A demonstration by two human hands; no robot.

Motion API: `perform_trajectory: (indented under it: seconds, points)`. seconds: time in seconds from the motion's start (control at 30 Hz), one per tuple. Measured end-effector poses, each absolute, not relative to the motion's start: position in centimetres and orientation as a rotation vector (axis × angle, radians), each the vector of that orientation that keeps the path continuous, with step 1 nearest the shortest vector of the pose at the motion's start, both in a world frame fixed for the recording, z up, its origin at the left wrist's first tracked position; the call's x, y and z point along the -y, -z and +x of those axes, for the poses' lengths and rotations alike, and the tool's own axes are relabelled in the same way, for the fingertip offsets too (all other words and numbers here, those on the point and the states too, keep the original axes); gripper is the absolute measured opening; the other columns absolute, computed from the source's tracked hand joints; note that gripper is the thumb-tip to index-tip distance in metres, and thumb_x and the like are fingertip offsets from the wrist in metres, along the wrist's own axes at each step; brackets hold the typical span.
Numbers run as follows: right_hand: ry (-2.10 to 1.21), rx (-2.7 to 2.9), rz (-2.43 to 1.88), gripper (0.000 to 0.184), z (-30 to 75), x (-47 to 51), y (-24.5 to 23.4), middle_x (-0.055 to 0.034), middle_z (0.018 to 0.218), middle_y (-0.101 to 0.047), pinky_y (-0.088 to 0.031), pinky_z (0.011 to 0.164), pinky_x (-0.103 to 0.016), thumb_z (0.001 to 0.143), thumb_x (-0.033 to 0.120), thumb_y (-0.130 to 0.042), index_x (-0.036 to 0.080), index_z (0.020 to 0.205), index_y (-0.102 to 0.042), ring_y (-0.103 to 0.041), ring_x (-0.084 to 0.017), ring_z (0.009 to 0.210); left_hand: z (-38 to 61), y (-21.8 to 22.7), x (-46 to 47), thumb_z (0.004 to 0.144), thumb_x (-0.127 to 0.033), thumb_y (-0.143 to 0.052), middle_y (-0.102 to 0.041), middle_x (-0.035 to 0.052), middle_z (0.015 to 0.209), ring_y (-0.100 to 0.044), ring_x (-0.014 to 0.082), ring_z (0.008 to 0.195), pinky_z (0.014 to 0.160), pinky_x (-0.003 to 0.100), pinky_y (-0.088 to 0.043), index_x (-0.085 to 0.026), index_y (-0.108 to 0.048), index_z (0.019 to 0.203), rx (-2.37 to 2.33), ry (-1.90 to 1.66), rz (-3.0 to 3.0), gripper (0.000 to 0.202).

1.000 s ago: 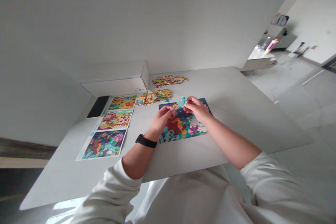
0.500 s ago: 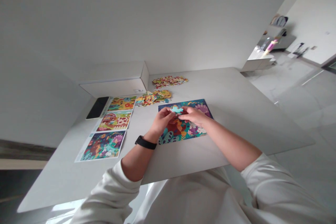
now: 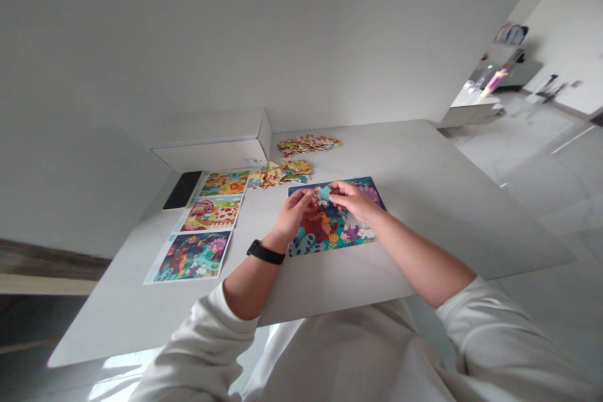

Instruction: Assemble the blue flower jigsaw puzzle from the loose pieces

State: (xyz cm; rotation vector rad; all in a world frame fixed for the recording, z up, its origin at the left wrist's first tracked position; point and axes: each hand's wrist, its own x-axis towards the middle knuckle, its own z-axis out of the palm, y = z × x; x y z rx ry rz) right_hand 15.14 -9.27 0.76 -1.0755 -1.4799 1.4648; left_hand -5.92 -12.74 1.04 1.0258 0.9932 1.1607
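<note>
Seen from above: pale tabletop [image 3: 424,213], w/ nearly finished jigsaw [image 3: 336,223] as landmark, lying flat near front-centre. Behind and left of jigsaw, against wall: 1 white box [image 3: 211,141], closed. Left of jigsaw: 3 picture cards [image 3: 207,226] laid in a row, front to back. Beyond cards, further left of jigsaw: 1 dark phone [image 3: 182,190], face down or screen off, cannot tell which. Behind jigsaw: 2 heaps of loose pieces, nearer yellowish heap [image 3: 280,174] just behind its left corner, farther heap [image 3: 308,144] well behind. Over jigsaw's back edge: left hand [image 3: 293,213], black watch on wrist, and right hand [image 3: 351,198], fingertips of both pinched together on 1 teal piece [image 3: 324,193], held at or just above jigsaw surface; contact w/ board not clear.

Progress, judged from layout: picture looks largely assembled, most of frame filled w/ colour, front edge and both sides complete as far as visible. Left to do: seating teal piece near back edge; area under hands hidden, so further gaps there cannot be ruled out. Two heaps appear untouched, colours matching other cards rather than this jigsaw, so prob. separate sets not yet started. Count: 1 jigsaw, 3 cards, 2 heaps, 1 box, 1 phone.
</note>
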Motion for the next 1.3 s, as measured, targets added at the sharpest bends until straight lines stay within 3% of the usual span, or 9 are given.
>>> perform_trajectory:
  seconds: [0.17,0.43,0.57,0.77,0.87,1.03,1.17,1.3]
  points:
    - [-1.431,1.437,-1.079,0.04,15.1,9.1,-0.8,0.001,0.092,-0.069,-0.045,0.062,-0.026,0.076,0.044,-0.08,0.024,0.109,-0.068,-0.059,-0.015,0.073,-6.0,-0.3,12.5,0.071,-0.056,-0.099,-0.071,0.0001,0.086,-0.066,0.0122,0.069,0.056,0.022,-0.058,-0.02,-0.066,0.104,-0.944,-1.119,1.088,0.059]
    - [-1.347,1.59,-1.096,0.042,15.7,9.2,-1.3,-0.0019,0.1,-0.07,-0.051,0.073,-0.028,0.08,0.039,-0.083,0.024,0.117,-0.07,-0.064,-0.017,0.086,-6.0,0.5,12.4,0.074,-0.057,-0.097,-0.074,0.0026,0.088,-0.07,0.0148,0.073,0.057,0.022,-0.058,-0.02,-0.064,0.104,-0.969,-1.103,1.157,0.058]
    - [-1.296,1.736,-1.105,0.039,16.9,8.8,-2.2,-0.0009,0.095,-0.069,-0.051,0.077,-0.029,0.083,0.038,-0.08,0.022,0.118,-0.073,-0.064,-0.016,0.083,-5.6,0.5,12.6,0.077,-0.056,-0.094,-0.075,0.0027,0.091,-0.071,0.0164,0.077,0.061,0.024,-0.06,-0.02,-0.065,0.106,-0.954,-1.042,1.218,0.055]
    - [-1.17,1.967,-1.235,0.027,20.4,8.3,-4.8,-0.0001,0.088,-0.071,-0.049,0.078,-0.028,0.081,0.033,-0.082,0.021,0.105,-0.078,-0.063,-0.016,0.083,-5.5,0.5,12.9,0.084,-0.048,-0.087,-0.077,0.0041,0.098,-0.069,0.016,0.077,0.068,0.026,-0.057,-0.022,-0.072,0.114,-1.0,-1.015,1.524,0.043]
    - [-1.158,1.997,-1.344,0.026,21.9,8.6,-5.1,-0.0002,0.087,-0.072,-0.048,0.074,-0.027,0.079,0.029,-0.083,0.021,0.102,-0.078,-0.063,-0.016,0.08,-5.6,0.4,13.2,0.088,-0.04,-0.082,-0.078,0.0043,0.099,-0.068,0.0174,0.075,0.071,0.029,-0.057,-0.024,-0.077,0.116,-1.047,-0.96,1.811,0.033]
    - [-1.234,2.015,-1.436,0.019,23.0,10.1,-3.6,0.0017,0.081,-0.069,-0.045,0.069,-0.026,0.077,0.024,-0.078,0.02,0.096,-0.074,-0.06,-0.015,0.072,-5.3,-0.2,13.9,0.091,-0.035,-0.079,-0.078,0.0074,0.11,-0.071,0.024,0.093,0.092,0.036,-0.058,-0.028,-0.081,0.116,-0.945,-0.866,2.106,0.026]
    - [-1.223,2.025,-1.482,0.016,23.1,10.9,-2.4,0.003,0.078,-0.067,-0.044,0.067,-0.026,0.076,0.021,-0.077,0.019,0.092,-0.073,-0.059,-0.014,0.07,-5.1,-0.5,14.4,0.091,-0.03,-0.077,-0.077,0.0086,0.119,-0.07,0.0212,0.086,0.086,0.033,-0.058,-0.028,-0.081,0.122,-0.896,-0.767,2.163,0.031]
    - [-1.191,2.016,-1.546,0.016,22.8,10.9,-1.9,0.0026,0.077,-0.069,-0.044,0.065,-0.026,0.077,0.017,-0.078,0.02,0.093,-0.075,-0.062,-0.014,0.068,-5.0,-0.3,14.5,0.095,-0.03,-0.072,-0.077,0.0094,0.123,-0.073,0.0251,0.099,0.091,0.035,-0.059,-0.029,-0.081,0.125,-0.878,-0.711,2.273,0.031]
